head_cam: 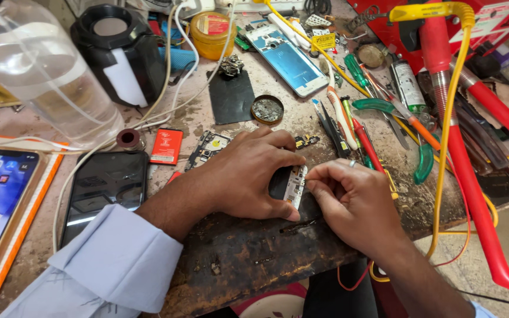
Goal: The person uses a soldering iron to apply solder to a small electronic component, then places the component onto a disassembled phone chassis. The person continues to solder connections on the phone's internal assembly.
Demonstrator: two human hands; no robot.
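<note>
— What's worn on the left arm?
— A light blue sleeve, loose and creased, its cuff turned back partway up the forearm. The left hand is bare.
— And the right hand?
— Bare too, but for a thin silvery ring on one finger. A scrap of the same blue cloth shows at the lower edge.

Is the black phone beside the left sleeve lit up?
No, the black phone has a dark screen showing only reflections.
</note>
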